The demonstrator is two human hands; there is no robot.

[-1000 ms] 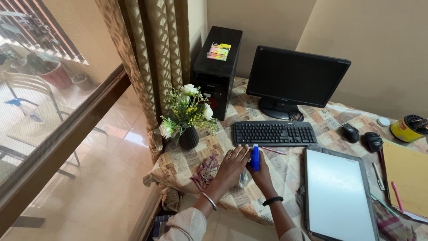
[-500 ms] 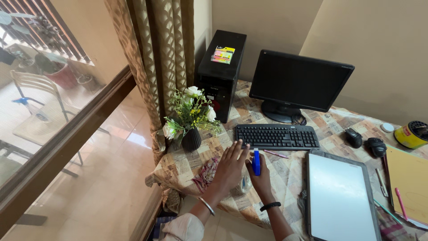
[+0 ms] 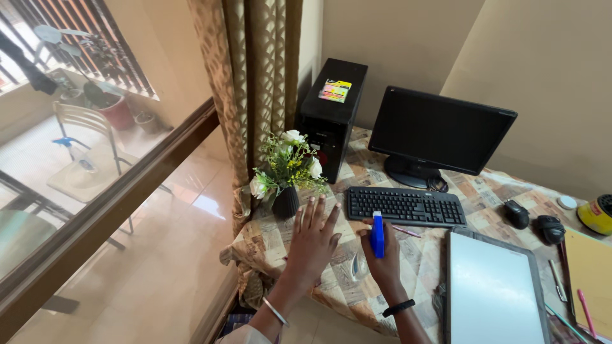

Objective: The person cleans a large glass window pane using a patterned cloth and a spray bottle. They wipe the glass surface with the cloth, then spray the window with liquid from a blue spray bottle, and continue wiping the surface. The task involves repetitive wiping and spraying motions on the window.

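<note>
Left hand (image 3: 311,239), lower centre of frame: fingers spread wide, palm down, raised over the table (image 3: 280,236); holds nothing. Bangle at wrist. Fingertips near the vase (image 3: 285,202), not touching.

Right hand (image 3: 384,258), just right of left hand: closed round a blue bottle (image 3: 378,234), which stands upright in the grip, blue top showing above the fingers. Dark band at wrist. Bottle sits centre-low in frame, just below the keyboard (image 3: 405,206), apart from it. Clear part of bottle shows low left of the hand; detail blurred.

Rest of table, patterned cloth cover:
- Vase dark, w/ white flowers, left edge of table, beside curtain (image 3: 255,83).
- PC tower (image 3: 331,121) upper centre, small coloured pack (image 3: 335,90) on top.
- Monitor (image 3: 440,130) right of tower, screen off.
- Pink pen (image 3: 405,230) just below keyboard, right of bottle.
- Whiteboard (image 3: 494,290) lower right, flat, blank.
- Two dark mice (image 3: 532,220) right of keyboard.
- Yellow tin (image 3: 598,215) far right edge.
- Yellow folder (image 3: 590,274) lower right edge, pens on and beside it.

Window and balcony w/ chair fill left of frame.
</note>
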